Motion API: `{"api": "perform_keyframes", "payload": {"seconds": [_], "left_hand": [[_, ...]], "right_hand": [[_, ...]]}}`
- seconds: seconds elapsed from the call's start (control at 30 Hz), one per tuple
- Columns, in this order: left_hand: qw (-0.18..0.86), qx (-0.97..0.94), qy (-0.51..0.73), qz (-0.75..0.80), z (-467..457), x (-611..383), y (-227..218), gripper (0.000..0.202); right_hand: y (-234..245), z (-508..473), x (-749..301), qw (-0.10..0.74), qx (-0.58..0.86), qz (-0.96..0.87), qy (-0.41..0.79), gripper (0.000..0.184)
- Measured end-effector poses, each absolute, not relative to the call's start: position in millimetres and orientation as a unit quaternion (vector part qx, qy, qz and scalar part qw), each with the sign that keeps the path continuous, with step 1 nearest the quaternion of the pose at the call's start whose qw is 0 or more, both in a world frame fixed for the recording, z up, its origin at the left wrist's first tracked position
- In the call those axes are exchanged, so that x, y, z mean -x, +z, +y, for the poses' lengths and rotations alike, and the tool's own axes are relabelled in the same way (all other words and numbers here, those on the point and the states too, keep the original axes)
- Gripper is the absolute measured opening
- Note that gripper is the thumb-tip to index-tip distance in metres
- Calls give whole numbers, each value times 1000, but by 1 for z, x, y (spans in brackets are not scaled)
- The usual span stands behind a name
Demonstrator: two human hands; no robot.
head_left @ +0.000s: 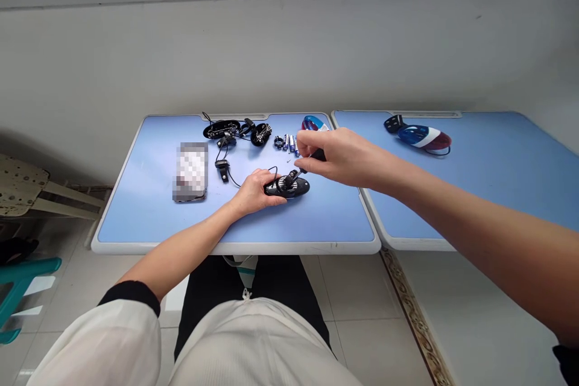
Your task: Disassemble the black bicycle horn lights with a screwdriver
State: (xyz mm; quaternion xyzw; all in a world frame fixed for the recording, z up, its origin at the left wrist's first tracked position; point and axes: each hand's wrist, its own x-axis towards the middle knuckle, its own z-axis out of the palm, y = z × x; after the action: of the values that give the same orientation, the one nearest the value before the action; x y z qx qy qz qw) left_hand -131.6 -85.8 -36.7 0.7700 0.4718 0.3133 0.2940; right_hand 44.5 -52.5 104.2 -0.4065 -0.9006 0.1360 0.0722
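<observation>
Apparently screwing at a clamp (290, 178) on the black casing (302, 187), clasping it against the left blue table (325, 220) with the left hand (254, 194) and pinching a screwdriver (319, 155) in the right hand (338, 154); seemingly needing steady pressure for the next turn. Seeing batteries (286, 143) and black shells (261, 134) farther back, a red-and-blue lamp (423, 137) on the adjoining table (506, 163), a pale wall (289, 54) behind, a green stool (40, 266) at left.

Left hand (254, 193) on black casing (303, 187), black-handled tool (319, 155) in right hand (340, 154)
</observation>
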Motion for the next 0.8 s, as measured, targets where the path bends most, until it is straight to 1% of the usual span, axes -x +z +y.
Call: {"api": "perform_keyframes", "payload": {"seconds": [0.03,0.17,0.27,0.3,0.4,0.43,0.53,0.63,0.67,0.77,0.8], "left_hand": [[295,-769,315,472,-86,131,-37,47],[296,-768,319,470,-86,131,-38,47],[294,-769,317,470,-86,132,-38,48],[294,-769,317,471,-86,132,-38,49],[295,-767,316,473,-86,132,-37,48],[296,-767,315,473,-86,132,-37,48],[298,-768,313,472,-86,132,-37,48],[294,-769,315,471,-86,132,-37,48],[294,-769,316,471,-86,132,-37,48],[295,-769,317,471,-86,132,-37,48],[296,-769,316,470,-86,132,-37,48]], "right_hand": [[104,-52,-45,73,395,-904,147,15],[107,-51,-45,48,399,-900,166,14],[108,-53,-43,55,436,-888,137,23],[108,-53,-43,59,441,-885,137,23],[109,-55,-45,60,436,-884,160,9],[109,-55,-46,56,433,-884,166,8],[109,-55,-48,42,442,-882,159,11],[108,-55,-47,46,457,-877,141,25],[108,-55,-47,54,455,-878,139,24],[109,-55,-48,71,427,-888,155,13],[109,-55,-48,70,418,-891,162,14]]}}
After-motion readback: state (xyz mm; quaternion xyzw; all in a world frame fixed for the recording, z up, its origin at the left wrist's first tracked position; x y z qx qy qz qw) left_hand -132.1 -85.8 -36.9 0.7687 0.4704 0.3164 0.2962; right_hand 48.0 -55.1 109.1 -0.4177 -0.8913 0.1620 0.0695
